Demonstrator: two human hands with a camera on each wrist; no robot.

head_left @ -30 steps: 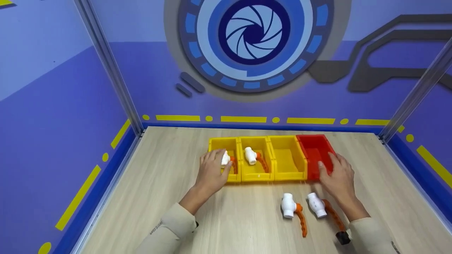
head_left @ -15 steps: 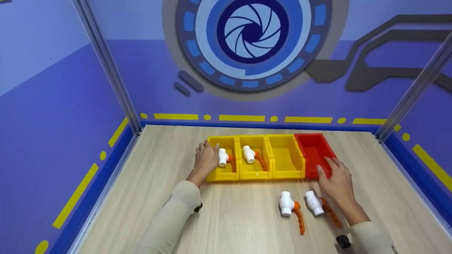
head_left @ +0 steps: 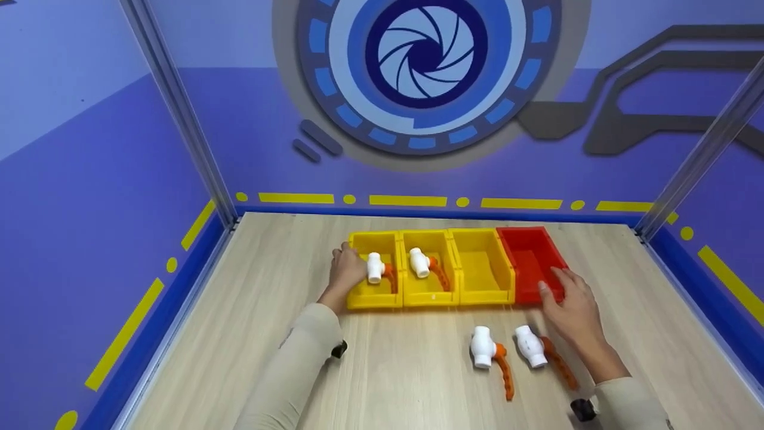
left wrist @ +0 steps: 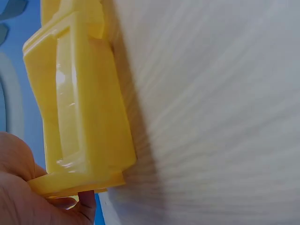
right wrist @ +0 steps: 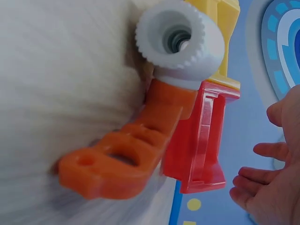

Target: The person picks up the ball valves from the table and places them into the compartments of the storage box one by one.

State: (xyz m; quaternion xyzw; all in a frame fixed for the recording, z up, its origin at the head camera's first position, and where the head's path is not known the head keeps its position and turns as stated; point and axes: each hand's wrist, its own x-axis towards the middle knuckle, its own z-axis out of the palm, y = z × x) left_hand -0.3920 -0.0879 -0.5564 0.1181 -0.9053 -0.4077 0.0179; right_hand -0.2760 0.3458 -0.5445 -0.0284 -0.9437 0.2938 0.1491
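Observation:
My left hand (head_left: 347, 272) grips the left side wall of the leftmost yellow bin (head_left: 375, 300), thumb over the rim and fingers outside; the left wrist view shows this yellow bin (left wrist: 98, 117) close up. A white ball valve (head_left: 375, 267) with an orange handle lies in that bin. Another white valve (head_left: 419, 263) lies in the second yellow bin (head_left: 431, 298). At the right end of the row, my right hand (head_left: 576, 307) hovers by the red bin (head_left: 531, 263), fingers spread and relaxed. In the right wrist view this hand (right wrist: 276, 173) holds nothing.
Two more orange-handled valves lie on the wooden table (head_left: 286, 263) before the bins: one valve (head_left: 483, 347) in front of the third yellow bin (head_left: 484, 269), another valve (head_left: 531, 346) near my right forearm. Printed panels (head_left: 418, 173) enclose the back and sides.
My left hand has moved left, from over the valve in the leftmost bin to that bin's outer wall, which it now grips. The right hand has hardly moved.

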